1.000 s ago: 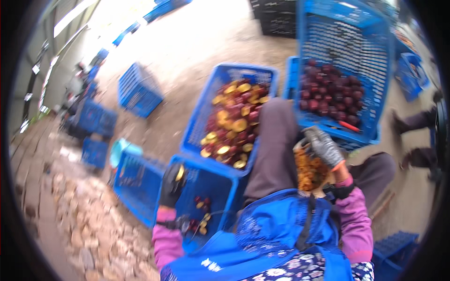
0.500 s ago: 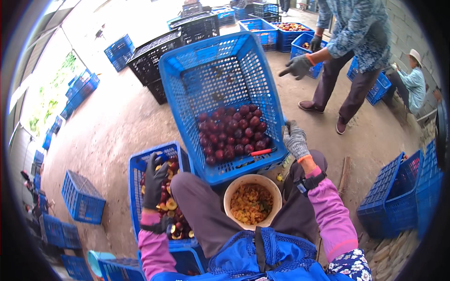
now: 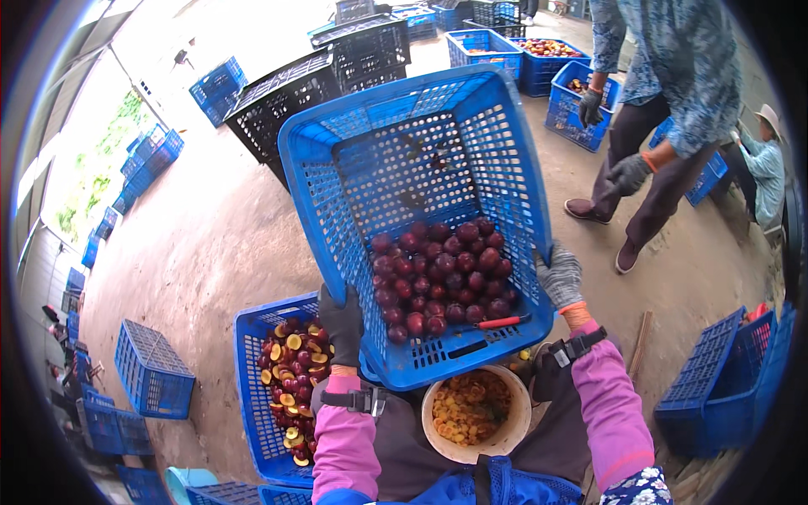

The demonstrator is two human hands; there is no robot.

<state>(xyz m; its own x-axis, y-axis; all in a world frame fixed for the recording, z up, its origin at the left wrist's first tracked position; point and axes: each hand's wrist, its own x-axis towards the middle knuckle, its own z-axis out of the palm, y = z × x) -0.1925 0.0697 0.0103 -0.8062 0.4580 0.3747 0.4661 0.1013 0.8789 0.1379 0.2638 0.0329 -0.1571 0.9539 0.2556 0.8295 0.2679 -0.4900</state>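
Note:
A blue perforated crate (image 3: 417, 358) is tilted up in front of me, with dark red plums (image 3: 442, 278) heaped at its near end. A knife with a red handle (image 3: 502, 322) lies at the plums' near edge. My left hand (image 3: 341, 324), in a dark glove, grips the crate's left side. On the right side, my right hand (image 3: 560, 276), in a grey knit glove, holds on too; its fingertips are partly hidden. Below the crate, a whitish bucket (image 3: 431, 433) of orange-yellow pulpy pieces (image 3: 467, 410) sits between my legs.
At my left, another blue crate (image 3: 249, 396) contains halved plums (image 3: 295, 379). A co-worker (image 3: 665, 109) in gloves stands at the far right; another person (image 3: 764, 164) sits beyond. Black crates (image 3: 286, 101) are stacked ahead. Blue crates (image 3: 156, 370) stand on both sides.
My left hand has moved from above the halved plums onto the tilted crate. That crate has shifted right and nearer. The co-worker's pointing hand has dropped and moved right.

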